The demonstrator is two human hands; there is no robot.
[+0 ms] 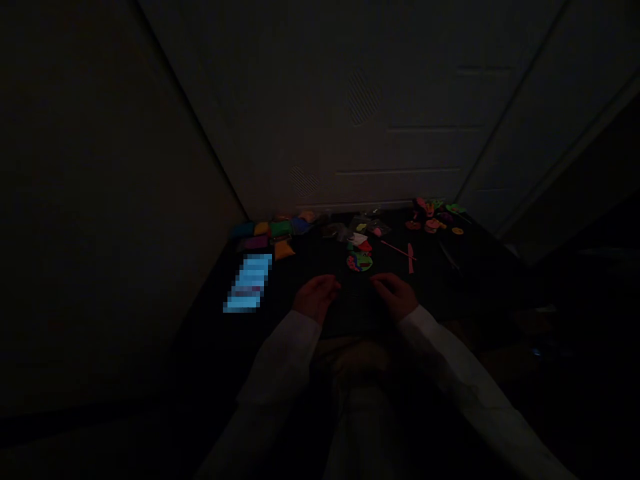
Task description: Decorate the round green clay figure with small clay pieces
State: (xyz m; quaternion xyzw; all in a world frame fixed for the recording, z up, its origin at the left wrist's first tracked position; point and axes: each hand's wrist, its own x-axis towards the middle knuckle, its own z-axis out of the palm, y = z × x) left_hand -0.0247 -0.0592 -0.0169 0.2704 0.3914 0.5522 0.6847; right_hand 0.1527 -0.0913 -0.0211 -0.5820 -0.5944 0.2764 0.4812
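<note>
In dim light, my left hand (317,295) is just over the dark table, its fingers curled together. Whatever may be in them is too dark to make out. To its right, my right hand (396,293) has thumb and fingers drawn close, pointing inward. No held thing can be made out there either. A small gap separates the two hands. Just beyond them lies a round, multicoloured clay-like piece (359,261), mostly green with pink and blue parts. Behind it is a small red, white and green piece (361,243), touching or nearly touching it.
At the left lies a bright, blurred-out phone-like screen (249,283). Several coloured packets (280,229) line the back left. A pink stick (397,250) and a pink plastic knife (411,257) lie right of centre. Small colourful figures (430,217) crowd the back right, before a pale panel (360,153).
</note>
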